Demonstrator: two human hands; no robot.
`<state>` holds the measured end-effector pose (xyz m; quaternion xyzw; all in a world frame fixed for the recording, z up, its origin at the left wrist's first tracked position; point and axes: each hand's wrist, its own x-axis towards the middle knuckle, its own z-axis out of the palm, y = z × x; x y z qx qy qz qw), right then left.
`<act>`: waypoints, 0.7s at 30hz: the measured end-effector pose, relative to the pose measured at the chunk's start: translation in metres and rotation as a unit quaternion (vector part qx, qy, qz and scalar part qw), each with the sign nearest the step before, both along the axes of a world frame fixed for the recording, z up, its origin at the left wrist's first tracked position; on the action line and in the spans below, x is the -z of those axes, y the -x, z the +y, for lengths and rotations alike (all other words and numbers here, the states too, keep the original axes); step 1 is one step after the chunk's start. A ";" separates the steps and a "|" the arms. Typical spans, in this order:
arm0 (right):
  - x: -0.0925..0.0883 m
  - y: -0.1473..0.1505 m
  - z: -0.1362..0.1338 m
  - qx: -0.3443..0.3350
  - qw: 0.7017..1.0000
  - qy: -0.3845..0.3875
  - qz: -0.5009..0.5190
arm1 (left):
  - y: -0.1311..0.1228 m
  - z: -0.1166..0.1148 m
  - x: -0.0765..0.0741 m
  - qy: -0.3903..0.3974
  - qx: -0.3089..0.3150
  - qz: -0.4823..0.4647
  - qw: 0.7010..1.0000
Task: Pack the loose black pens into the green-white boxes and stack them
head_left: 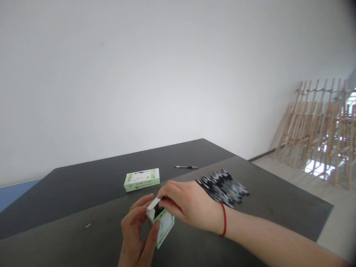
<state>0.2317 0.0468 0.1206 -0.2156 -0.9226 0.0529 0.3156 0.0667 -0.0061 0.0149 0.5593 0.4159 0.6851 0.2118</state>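
Note:
My left hand [137,230] grips a small pale green and white pen box [166,227] by its sides, thumb in front and fingers behind. The box is tilted, with its open end facing up and a white flap [152,210] raised. Bent over that opening, my right hand [185,204] has its fingers closed at the flap's edge; the fingertips are partly hidden. The inside of the box looks dark, and its contents cannot be made out. Right of my right hand lies a pile of black and clear pens [224,187], partly covered by my wrist.
A closed green and white pen box [142,179] lies behind my hands on the dark table [91,196]. One single pen [185,167] rests farther back. A white scrap [88,225] is at left. Wooden easels [319,126] lean by the wall at right.

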 end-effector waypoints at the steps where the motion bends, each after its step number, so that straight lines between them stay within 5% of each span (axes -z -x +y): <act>1: -0.001 0.001 0.000 0.000 1.000 0.000 0.001 | 0.004 0.001 -0.004 -0.016 0.012 0.020 1.000; 8: 0.000 0.009 -0.001 0.006 0.997 0.071 0.037 | 0.029 0.000 -0.027 -0.017 0.005 0.274 0.962; 21: 0.007 -0.001 0.000 -0.097 0.993 -0.017 -0.067 | 0.046 -0.001 -0.031 -0.016 -0.031 0.419 0.907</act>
